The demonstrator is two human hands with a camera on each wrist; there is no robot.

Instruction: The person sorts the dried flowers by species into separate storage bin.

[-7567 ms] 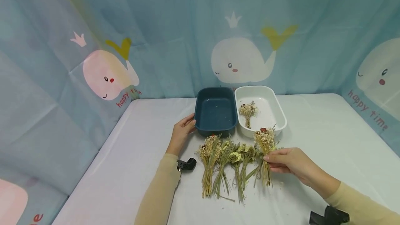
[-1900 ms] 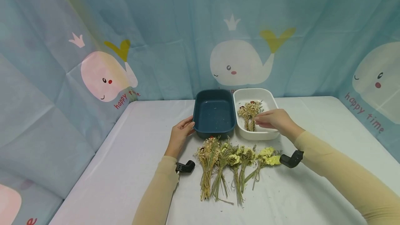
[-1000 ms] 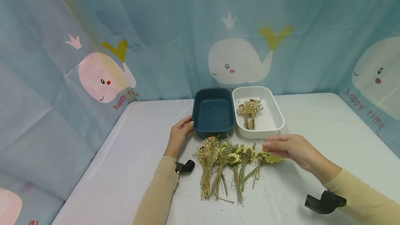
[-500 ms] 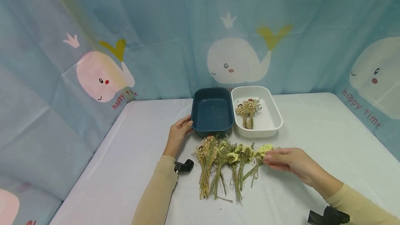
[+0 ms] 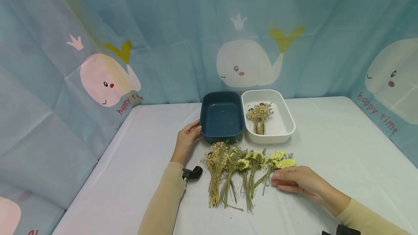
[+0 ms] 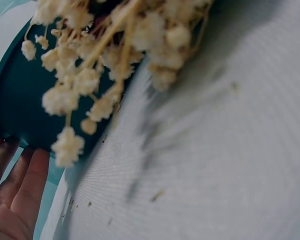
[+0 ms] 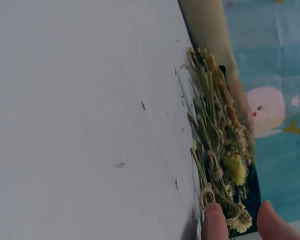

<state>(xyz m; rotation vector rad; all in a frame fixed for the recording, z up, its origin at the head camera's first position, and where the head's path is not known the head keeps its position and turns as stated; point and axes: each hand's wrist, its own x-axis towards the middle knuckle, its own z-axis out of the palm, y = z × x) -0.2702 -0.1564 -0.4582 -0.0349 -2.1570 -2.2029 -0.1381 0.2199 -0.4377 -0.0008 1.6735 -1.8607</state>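
Note:
My left hand [image 5: 187,141] rests with extended fingers against the left wall of a dark blue tub [image 5: 222,116]. In the left wrist view, its fingers [image 6: 32,175] touch the tub's outside. My right hand [image 5: 300,182] is at the stems of a yellow dried flower bunch [image 5: 281,159], the rightmost in the row. In the right wrist view, one fingertip [image 7: 216,220] lies by that bunch's twine, with a gap across to the other digit. A white tub [image 5: 281,119] holds two cream dried flower bunches [image 5: 259,117] with red blooms.
Left of the yellow bunch lie several more dried bunches: a cream one [image 5: 215,173] nearest my left forearm, then green-yellow ones [image 5: 233,166]. Small plant crumbs are scattered on the white tablecloth [image 5: 147,148]. A whale-print curtain [image 5: 173,64] hangs behind both tubs.
A second cream bunch was set into the white tub. My right hand came away from it, back toward me, and down to the yellow bunch's stems. The left hand stayed at the blue tub.

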